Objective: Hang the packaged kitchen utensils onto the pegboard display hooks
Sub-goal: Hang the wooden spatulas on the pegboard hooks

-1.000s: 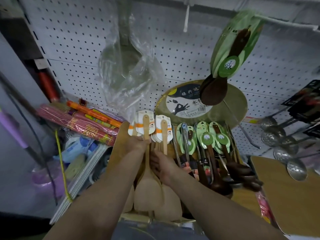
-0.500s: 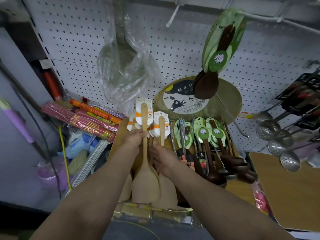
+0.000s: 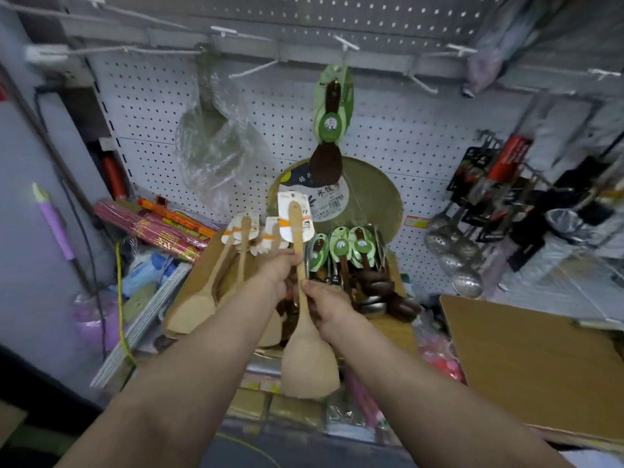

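Low in front of the white pegboard (image 3: 398,130), both hands hold one wooden spatula (image 3: 305,319) upright. The left hand (image 3: 278,270) wraps its fingers around the thin handle, just under the white paper card (image 3: 295,216) tied to the top. The right hand (image 3: 326,305) pinches the handle a bit lower, with the thumb on it. The wide flat end of the spatula hangs down between the two arms.

Just to the left of the left hand, more wooden spatulas (image 3: 216,285) with the same white cards lie in a pile, leaning on each other. Just to the right of the hands sits a bunch of dark spoons with green cards (image 3: 351,255). Behind them a big round board (image 3: 374,197) leans on the pegboard.

Up on the pegboard, one dark spoon in a green pack (image 3: 332,130) hangs from a hook. To its left hangs a scoop in a clear plastic bag (image 3: 216,143). White hooks (image 3: 250,69) stick out along the top rail. At the right side, shiny metal ladles (image 3: 452,251) hang in a bunch. Red and orange packs (image 3: 158,228) lie at the left side. A brown board (image 3: 533,366) lies flat at the lower right.
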Tool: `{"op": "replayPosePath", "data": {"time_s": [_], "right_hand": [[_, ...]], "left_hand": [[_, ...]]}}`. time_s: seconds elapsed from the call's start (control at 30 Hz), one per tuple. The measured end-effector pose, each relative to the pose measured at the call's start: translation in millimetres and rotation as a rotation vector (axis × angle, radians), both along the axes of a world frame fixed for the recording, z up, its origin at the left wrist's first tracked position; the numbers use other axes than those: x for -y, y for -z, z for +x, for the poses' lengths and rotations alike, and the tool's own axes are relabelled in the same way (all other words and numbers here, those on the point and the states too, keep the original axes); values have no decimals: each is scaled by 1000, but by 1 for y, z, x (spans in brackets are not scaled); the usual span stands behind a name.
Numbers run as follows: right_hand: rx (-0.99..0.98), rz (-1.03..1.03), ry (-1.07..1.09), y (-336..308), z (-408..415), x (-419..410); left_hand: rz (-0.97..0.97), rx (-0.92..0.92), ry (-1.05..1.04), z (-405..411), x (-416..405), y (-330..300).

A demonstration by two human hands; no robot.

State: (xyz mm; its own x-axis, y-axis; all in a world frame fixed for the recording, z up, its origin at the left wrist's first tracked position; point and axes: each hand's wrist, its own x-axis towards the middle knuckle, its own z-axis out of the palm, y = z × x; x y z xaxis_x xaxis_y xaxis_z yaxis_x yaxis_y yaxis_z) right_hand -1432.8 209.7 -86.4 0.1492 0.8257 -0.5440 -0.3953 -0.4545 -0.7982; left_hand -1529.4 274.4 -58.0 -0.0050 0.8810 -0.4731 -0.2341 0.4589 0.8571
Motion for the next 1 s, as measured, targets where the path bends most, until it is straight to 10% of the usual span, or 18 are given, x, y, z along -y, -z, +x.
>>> {"op": "replayPosePath", "data": {"time_s": [1.0], "right_hand": [[41,194,626,10,428,333]], "left_hand": [[195,72,647,481,274,-29]]}}
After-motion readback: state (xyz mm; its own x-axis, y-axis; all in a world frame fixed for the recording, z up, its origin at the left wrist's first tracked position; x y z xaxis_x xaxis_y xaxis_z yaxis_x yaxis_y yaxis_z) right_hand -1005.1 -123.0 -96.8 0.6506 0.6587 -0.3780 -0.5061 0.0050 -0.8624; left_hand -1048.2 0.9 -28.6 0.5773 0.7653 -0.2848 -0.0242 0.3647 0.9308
